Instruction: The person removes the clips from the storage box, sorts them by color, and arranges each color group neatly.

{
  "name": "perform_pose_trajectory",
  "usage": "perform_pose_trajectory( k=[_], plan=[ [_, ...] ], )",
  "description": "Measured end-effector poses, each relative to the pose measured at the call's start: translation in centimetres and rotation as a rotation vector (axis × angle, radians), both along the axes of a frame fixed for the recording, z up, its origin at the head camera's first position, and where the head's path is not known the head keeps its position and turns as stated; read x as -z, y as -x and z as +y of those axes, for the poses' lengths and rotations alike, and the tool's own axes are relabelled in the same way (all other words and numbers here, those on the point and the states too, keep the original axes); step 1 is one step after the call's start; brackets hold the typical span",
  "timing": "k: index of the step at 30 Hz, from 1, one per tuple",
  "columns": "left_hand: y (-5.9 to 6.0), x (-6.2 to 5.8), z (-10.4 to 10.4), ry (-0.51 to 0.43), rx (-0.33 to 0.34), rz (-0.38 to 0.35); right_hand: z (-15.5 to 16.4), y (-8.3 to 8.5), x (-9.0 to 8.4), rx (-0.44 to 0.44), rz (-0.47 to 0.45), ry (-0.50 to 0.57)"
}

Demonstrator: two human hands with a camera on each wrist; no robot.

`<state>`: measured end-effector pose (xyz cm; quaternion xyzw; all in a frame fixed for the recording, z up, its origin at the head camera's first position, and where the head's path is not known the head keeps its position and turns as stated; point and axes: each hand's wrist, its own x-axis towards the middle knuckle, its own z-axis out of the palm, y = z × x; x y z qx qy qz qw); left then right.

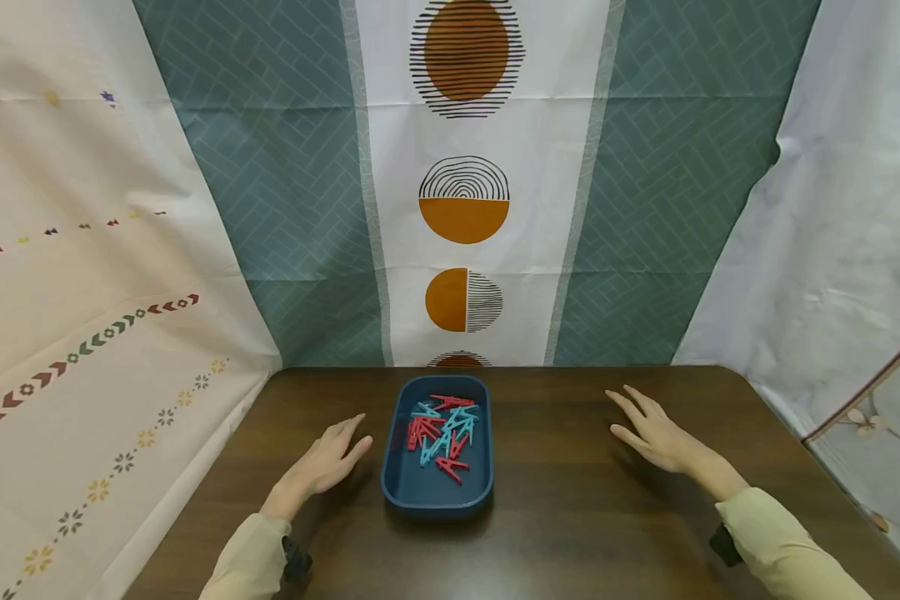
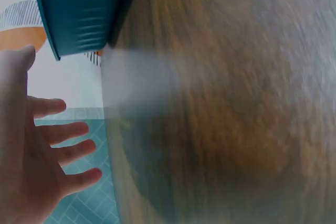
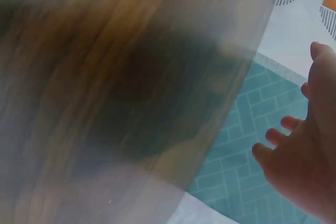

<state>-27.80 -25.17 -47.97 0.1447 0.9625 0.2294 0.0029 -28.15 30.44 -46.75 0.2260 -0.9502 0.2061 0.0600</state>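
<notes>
Left hand [image 1: 328, 461]: fingers straight and spread, palm down, over the table [image 1: 570, 517], holding nothing. It sits just beside the left wall of the tray [image 1: 392, 467], thumb side nearest the rim; whether it touches the tray cannot be told from the head view. The left wrist view shows the same hand [image 2: 31, 161] with fingers [image 2: 68, 150] splayed and separated, and the teal tray wall [image 2: 79, 9] close above the thumb; this view is blurred.

Right hand [image 1: 652, 433]: fingers straight, slightly fanned, palm down over the table, holding nothing. It lies well apart from the tray, on the right half of the table. The right wrist view shows the hand [image 3: 304, 161] with fingers [image 3: 270, 150] extended and the wood grain strongly blurred.

The two hands are far apart from each other, with the tray between them, nearer the left one. Both sleeves are pale yellow-green.

Tray: dark blue, rounded rectangle, long side running away from the person, standing flat near the middle of the table toward its back edge. Inside lies a loose heap of clothes pegs [image 1: 442, 433], red and light blue mixed, overlapping in the far and middle part of the tray.

Table: dark brown wood. Behind it hangs a curtain [image 1: 465, 208] with a white centre strip bearing orange and black-lined circles, flanked by green herringbone panels; pale patterned cloths hang at left and right.
</notes>
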Motion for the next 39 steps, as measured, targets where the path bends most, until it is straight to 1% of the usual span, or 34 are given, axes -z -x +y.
perform_pose_trajectory(
  k=[3,9,11,15,17,20,24,28,30,35,39],
  plan=[
    [0.0,-0.1,0.1,-0.055,-0.007,-0.026,-0.4,0.4,0.1,-0.005,0.008,0.026],
    [-0.1,0.0,0.4,-0.141,0.018,-0.024,-1.4,0.9,0.1,-0.019,0.089,0.06],
    [-0.1,0.0,0.5,-0.178,0.015,-0.025,-1.8,0.9,0.1,-0.013,0.107,0.06],
    [-0.3,-0.1,0.7,-0.232,0.014,0.007,-2.5,1.0,0.0,-0.015,0.142,0.086],
    [-0.4,-0.2,0.8,-0.253,0.005,0.025,-2.9,1.1,0.0,-0.023,0.163,0.111],
    [-0.6,-0.4,1.1,-0.316,-0.024,0.016,-3.5,1.2,0.0,-0.041,0.2,0.142],
    [-0.9,-0.6,1.7,-0.426,-0.066,-0.036,-4.4,1.3,0.0,-0.048,0.227,0.168],
    [-1.1,-0.8,2.2,-0.516,-0.075,-0.07,-5.2,1.3,-0.1,-0.036,0.212,0.186],
    [-1.2,-0.9,2.3,-0.543,-0.073,-0.088,-5.4,1.3,0.0,-0.032,0.203,0.192],
    [-1.3,-0.7,2.3,-0.568,-0.083,-0.128,-6.1,1.5,-0.1,-0.045,0.168,0.212],
    [-1.6,-0.8,2.4,-0.584,-0.069,-0.164,-6.8,1.6,-0.2,-0.065,0.118,0.224]
  ],
)
